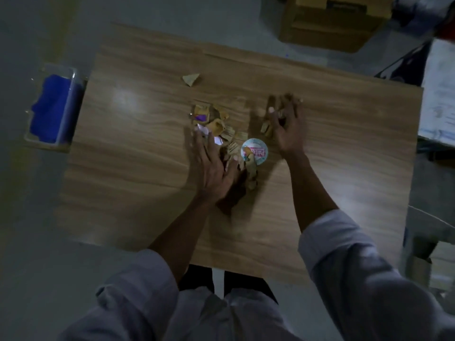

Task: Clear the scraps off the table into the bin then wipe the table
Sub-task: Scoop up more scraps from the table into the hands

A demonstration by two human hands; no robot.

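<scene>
A heap of brown paper scraps, with bits of white and purple, lies in the middle of the wooden table. A round white lid with a pink label sits among them. My left hand lies flat with straight fingers against the heap's left side. My right hand, blurred, has its fingers spread over a few scraps on the right. One triangular scrap lies apart toward the far edge. A clear bin holding a blue cloth stands on the floor at the table's left end.
A cardboard box sits on the floor beyond the table's far edge. White boxes and bags crowd the right side. Grey floor surrounds the table.
</scene>
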